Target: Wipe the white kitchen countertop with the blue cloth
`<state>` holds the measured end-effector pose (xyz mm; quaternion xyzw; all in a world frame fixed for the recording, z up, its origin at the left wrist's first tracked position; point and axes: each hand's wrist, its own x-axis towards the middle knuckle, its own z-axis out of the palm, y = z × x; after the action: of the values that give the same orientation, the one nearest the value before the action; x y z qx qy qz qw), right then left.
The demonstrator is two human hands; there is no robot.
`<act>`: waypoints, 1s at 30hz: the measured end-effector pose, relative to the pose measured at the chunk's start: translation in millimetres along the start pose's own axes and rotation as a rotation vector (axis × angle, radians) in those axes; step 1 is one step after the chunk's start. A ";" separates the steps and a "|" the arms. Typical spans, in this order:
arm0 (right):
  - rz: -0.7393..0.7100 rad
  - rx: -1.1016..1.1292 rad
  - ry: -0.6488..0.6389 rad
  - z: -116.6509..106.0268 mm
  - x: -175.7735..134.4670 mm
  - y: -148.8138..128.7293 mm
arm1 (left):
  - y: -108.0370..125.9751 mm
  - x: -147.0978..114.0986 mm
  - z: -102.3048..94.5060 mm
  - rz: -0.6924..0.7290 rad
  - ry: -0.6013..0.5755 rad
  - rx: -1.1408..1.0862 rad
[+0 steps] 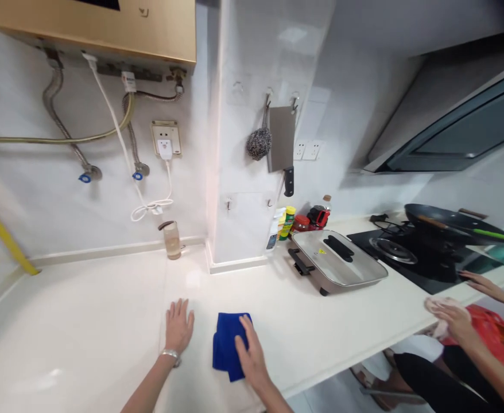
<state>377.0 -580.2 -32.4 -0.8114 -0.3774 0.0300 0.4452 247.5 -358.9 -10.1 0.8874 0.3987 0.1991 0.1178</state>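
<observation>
My left hand lies flat on the white countertop, fingers stretched out, with a silvery band around the wrist. It holds nothing. To its right a folded blue cloth rests on the counter. My right hand is over the cloth's right edge, thumb and fingers apart; whether it presses on the cloth is hard to tell. Behind my left hand, near the wall, stands a clear pitcher with a dark lid.
An electric pan with a glass lid sits right of the pillar, before several condiment bottles. A cleaver and a steel scrubber hang above. At far right another person's hand holds a pale cloth beside the stove.
</observation>
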 end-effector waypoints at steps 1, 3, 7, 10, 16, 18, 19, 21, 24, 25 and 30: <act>0.006 0.070 0.054 -9.9 0.2 9.9 | 8.8 -4.9 1.1 0.037 -0.008 -0.017; -0.008 0.110 0.159 -32.7 1.1 36.4 | 35.4 -17.6 8.1 0.139 -0.033 -0.054; -0.067 -0.032 0.236 -69.3 -5.0 93.2 | 111.2 -52.2 38.5 0.326 -0.091 -0.131; -0.154 -0.100 0.158 -79.4 -18.1 120.9 | 155.5 -76.7 60.6 0.418 -0.140 -0.118; -0.238 -0.171 0.051 -77.6 -33.1 136.4 | 146.5 -98.5 51.9 0.508 -0.173 -0.077; -0.243 -0.178 0.071 -76.2 -32.5 137.5 | 126.4 -102.5 39.8 0.523 -0.145 -0.052; -0.244 -0.182 0.082 -75.8 -31.9 137.8 | 115.7 -103.6 34.1 0.515 -0.121 -0.028; -0.235 -0.192 0.097 -76.0 -31.2 137.2 | 94.1 -101.2 24.4 0.478 -0.064 0.029; -0.206 -0.206 0.095 -78.2 -31.5 134.4 | 63.6 -83.5 12.8 0.338 0.035 0.093; -0.197 -0.207 0.095 -78.9 -31.6 133.5 | 54.2 -75.3 9.6 0.271 0.069 0.104; -0.185 -0.177 0.137 -78.3 -27.7 134.4 | 19.4 -51.3 3.3 0.065 0.129 0.153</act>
<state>466.0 -695.6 -93.4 -0.8094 -0.4206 -0.1003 0.3975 230.9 -410.4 -19.3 0.8916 0.3904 0.2288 0.0173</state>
